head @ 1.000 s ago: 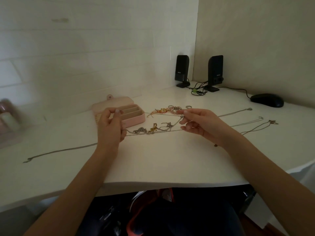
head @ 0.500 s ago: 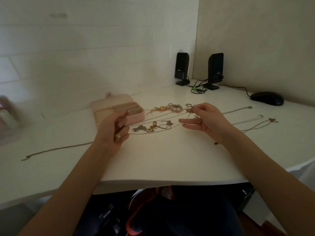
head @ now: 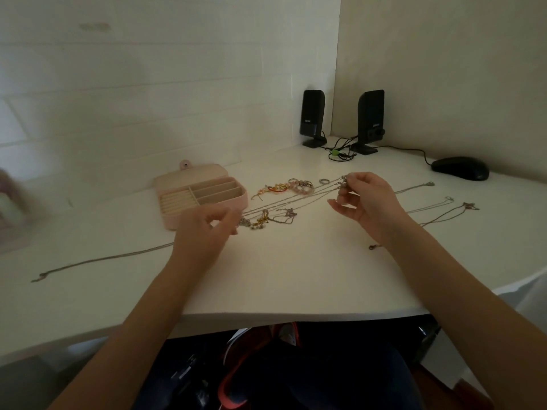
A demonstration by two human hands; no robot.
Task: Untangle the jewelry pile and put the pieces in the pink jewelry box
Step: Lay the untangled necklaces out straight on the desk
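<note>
The pink jewelry box lies open on the white desk, its compartments bare. To its right is the jewelry pile: bracelets and rings at the back, small charms nearer me, and thin silver chains stretched across. My left hand hovers just in front of the box, fingers curled at the chains' left end; whether it pinches them is unclear. My right hand is raised and pinches the chains' right end between thumb and fingertips.
A long silver chain lies at the left, and several more chains lie at the right. Two black speakers with cables stand in the corner, a black mouse beside them. The desk's front edge is close to me.
My left hand dropped from in front of the box toward the desk and moved right. My right hand rose and shifted back, pulling the chains taut.
</note>
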